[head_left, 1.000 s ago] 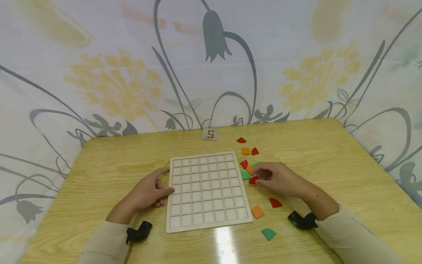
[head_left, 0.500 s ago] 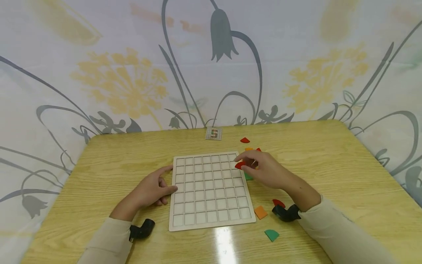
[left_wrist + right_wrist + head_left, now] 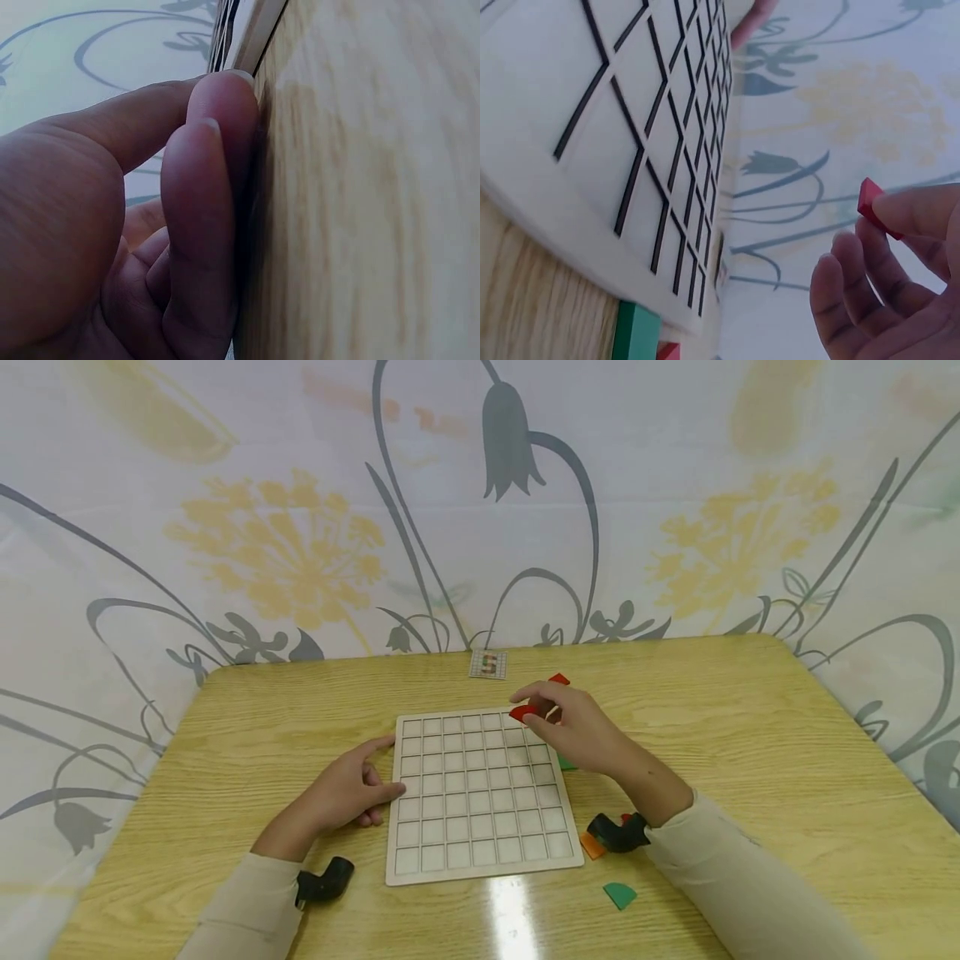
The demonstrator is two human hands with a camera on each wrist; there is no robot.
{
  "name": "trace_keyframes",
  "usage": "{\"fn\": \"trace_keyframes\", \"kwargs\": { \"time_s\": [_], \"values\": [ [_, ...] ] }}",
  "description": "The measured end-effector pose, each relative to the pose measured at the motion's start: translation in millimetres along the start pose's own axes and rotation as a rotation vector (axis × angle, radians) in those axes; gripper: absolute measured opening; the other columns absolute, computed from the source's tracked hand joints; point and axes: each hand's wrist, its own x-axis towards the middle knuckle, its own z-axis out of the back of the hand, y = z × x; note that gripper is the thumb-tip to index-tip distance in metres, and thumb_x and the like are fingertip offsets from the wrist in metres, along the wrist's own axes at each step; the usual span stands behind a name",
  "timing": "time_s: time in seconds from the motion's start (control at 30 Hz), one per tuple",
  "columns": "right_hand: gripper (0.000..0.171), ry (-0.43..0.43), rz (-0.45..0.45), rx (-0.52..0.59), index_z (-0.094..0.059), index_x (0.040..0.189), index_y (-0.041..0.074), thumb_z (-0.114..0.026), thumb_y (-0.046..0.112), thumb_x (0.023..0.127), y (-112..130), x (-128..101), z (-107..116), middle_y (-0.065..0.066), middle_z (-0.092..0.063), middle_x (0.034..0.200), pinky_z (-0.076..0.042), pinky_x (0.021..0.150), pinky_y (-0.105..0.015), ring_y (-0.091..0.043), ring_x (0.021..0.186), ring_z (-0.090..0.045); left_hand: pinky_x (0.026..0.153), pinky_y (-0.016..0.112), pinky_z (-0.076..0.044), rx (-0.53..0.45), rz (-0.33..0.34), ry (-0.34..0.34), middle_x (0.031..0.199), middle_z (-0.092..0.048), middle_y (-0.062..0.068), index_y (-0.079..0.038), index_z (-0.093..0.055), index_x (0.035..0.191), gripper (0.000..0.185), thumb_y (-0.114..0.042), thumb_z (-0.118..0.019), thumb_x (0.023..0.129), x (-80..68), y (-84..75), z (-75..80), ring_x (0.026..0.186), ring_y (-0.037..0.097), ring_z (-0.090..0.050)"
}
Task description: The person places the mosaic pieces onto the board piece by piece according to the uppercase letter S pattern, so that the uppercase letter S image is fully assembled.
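Between thumb and fingertips, my right hand (image 3: 577, 727) pinches a red quarter-circle piece (image 3: 522, 714), held above the far right corner of the pale grid board (image 3: 485, 852). In the right wrist view, this red piece (image 3: 874, 206) shows its thin edge, and the other fingers are loosely bent. My left hand (image 3: 345, 789) rests at the board's left edge, thumb on the rim and index finger stretched along the side. Seen from the left wrist, the fingertips (image 3: 214, 97) lie right by the board's edge. All visible squares of the board are bare.
A small card (image 3: 488, 664) with a coloured figure lies at the back. Right of the board are a green tile (image 3: 566, 762), an orange square (image 3: 592, 846), a green quarter-circle (image 3: 620, 894) and a red piece (image 3: 559, 679). My right hand and arm hide other pieces.
My right hand has picked up the red quarter-circle from the table beside the board and carried it up and left over the board's far right corner. My left hand stays at the board's edge.
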Motion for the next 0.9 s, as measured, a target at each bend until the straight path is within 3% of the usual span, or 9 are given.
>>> {"fn": "trace_keyframes", "kwargs": {
  "time_s": [0.4,0.73,0.9],
  "values": [
    [0.018,-0.109,-0.122,0.084,-0.063,0.107,0.021,-0.062,0.018,0.089,6,21,-11,-0.001,-0.065,0.097,-0.053,0.064,-0.028,-0.016,0.077,-0.061,0.047,0.032,-0.051,-0.011,0.0,0.006,0.076,-0.056,0.011,-0.027,-0.024,0.145,0.08,-0.028,-0.071,0.08,-1.4,1.0,-0.1,0.05,0.02,-0.059],
    [0.015,-0.157,-0.107,0.176,-0.064,0.101,0.021,-0.065,0.016,0.086,9,29,-18,-0.002,-0.064,0.085,-0.053,0.063,-0.03,-0.017,0.073,-0.06,0.047,0.032,-0.052,-0.011,-0.006,0.006,0.075,-0.057,0.011,-0.026,-0.025,0.145,0.08,-0.027,-0.072,0.08,-0.1,2.9,-1.6,0.05,0.02,-0.059],
    [0.014,-0.15,-0.121,0.157,-0.064,0.1,0.019,-0.066,0.017,0.086,7,29,-19,-0.002,-0.065,0.087,-0.053,0.065,-0.029,-0.016,0.075,-0.06,0.047,0.032,-0.052,-0.012,-0.01,0.005,0.075,-0.056,0.011,-0.025,-0.025,0.145,0.081,-0.027,-0.072,0.08,0.5,1.3,0.7,0.05,0.02,-0.059]
  ]
}}
